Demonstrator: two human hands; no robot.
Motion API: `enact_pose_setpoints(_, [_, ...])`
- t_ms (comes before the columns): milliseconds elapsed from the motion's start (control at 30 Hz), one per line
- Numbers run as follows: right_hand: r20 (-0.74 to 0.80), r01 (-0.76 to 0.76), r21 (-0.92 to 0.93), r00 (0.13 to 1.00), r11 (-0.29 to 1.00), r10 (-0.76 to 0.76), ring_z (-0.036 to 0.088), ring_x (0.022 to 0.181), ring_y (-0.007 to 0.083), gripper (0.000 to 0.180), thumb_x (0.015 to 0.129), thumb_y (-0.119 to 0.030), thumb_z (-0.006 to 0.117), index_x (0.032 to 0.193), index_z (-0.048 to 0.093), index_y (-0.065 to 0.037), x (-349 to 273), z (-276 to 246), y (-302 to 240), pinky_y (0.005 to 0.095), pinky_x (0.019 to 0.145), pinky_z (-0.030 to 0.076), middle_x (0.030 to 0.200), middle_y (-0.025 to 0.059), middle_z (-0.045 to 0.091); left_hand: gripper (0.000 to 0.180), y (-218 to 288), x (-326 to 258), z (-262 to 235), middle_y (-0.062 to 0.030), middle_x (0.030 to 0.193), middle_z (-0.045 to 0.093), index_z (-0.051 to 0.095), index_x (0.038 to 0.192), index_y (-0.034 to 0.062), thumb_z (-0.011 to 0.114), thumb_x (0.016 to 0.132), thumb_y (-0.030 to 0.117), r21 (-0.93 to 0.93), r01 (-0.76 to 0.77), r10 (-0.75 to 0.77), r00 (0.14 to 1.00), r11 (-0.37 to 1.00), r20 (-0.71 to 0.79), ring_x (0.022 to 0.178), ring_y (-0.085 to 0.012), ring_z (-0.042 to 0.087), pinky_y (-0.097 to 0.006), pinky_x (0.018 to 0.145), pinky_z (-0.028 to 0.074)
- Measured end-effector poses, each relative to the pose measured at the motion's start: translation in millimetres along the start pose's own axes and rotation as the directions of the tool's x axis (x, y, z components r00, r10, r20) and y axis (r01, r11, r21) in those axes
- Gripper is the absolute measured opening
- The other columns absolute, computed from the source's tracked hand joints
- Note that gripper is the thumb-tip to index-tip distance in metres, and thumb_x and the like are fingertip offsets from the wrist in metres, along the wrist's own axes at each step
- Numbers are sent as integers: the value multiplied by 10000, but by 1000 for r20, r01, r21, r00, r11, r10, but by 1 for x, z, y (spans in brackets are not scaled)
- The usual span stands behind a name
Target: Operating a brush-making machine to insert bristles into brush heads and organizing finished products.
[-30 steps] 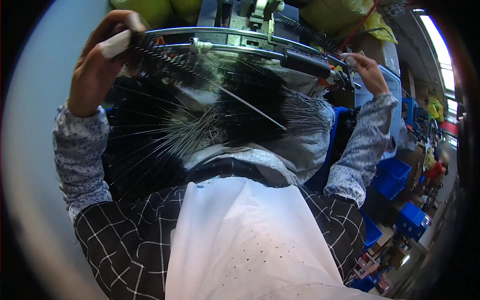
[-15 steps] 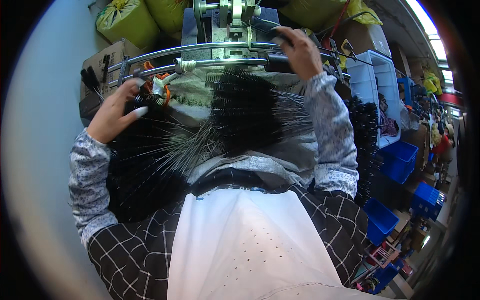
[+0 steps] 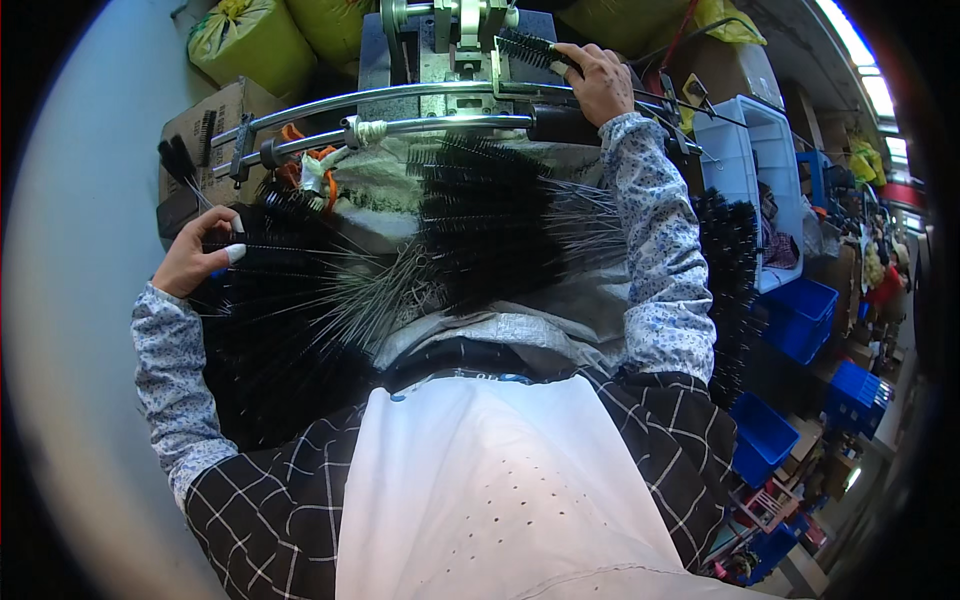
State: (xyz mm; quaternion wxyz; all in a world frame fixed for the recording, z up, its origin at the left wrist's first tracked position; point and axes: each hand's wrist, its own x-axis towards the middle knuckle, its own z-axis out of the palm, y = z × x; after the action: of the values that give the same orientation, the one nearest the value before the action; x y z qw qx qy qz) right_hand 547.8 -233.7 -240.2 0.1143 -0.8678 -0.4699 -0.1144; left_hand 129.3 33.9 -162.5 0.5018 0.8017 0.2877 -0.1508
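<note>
My right hand [image 3: 602, 88] is up at the machine [image 3: 432, 72], its fingers closed on the end of a black twisted-wire brush [image 3: 528, 47]. That brush points left, its bristles close to the machine's head. On the left, my left hand [image 3: 195, 252] pinches the bristled end of another twisted-wire brush, at the edge of a fanned pile of brushes [image 3: 275, 330]. White covers show on thumb tips of both hands. A second brush pile [image 3: 490, 225] lies in the middle on pale sacking [image 3: 500, 328], its bare wire stems pointing right, beside my right forearm.
Two curved metal rails [image 3: 400, 95] cross in front of the machine. A cardboard box [image 3: 240, 105] and yellow sacks [image 3: 245, 45] stand at the far left. More black brushes [image 3: 728, 270], a pale blue crate [image 3: 727, 150] and blue bins [image 3: 800, 322] are on the right.
My left hand has moved left and down from the rail end to the brush pile, its fingers closing. My right hand has shifted slightly up, and its brush now shows clearly beside the machine.
</note>
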Motion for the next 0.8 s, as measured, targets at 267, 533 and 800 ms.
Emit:
enact_pose_setpoints(267, [101, 79, -241, 993, 967, -56, 433, 992, 201, 361, 803, -200, 479, 1143, 454, -320, 31, 19, 16, 390, 826, 317, 1031, 2, 478, 329, 63, -50, -22, -19, 896, 438, 435, 969, 22, 517, 651, 40, 16, -63, 64, 995, 998, -70, 833, -88, 443, -212, 769, 358])
enact_pose_setpoints(533, [82, -213, -291, 966, 933, 246, 351, 1117, 248, 573, 739, -387, 548, 1232, 347, -176, 4, -6, 28, 451, 879, 270, 1195, 47, 399, 319, 65, -88, -45, -54, 931, 363, 415, 921, 53, 447, 604, 40, 165, -327, 365, 872, 930, -327, 740, -102, 381, -198, 685, 336])
enact_pose_setpoints(800, [13, -334, 93, 943, 938, 334, 474, 1020, 251, 377, 770, -283, 515, 1117, 497, -137, -3, 16, 41, 449, 838, 336, 1101, 78, 515, 259, 45, -96, -74, -35, 834, 319, 371, 884, 86, 535, 745, 231, 137, -511, 521, 762, 849, -384, 668, -81, 354, -207, 608, 325])
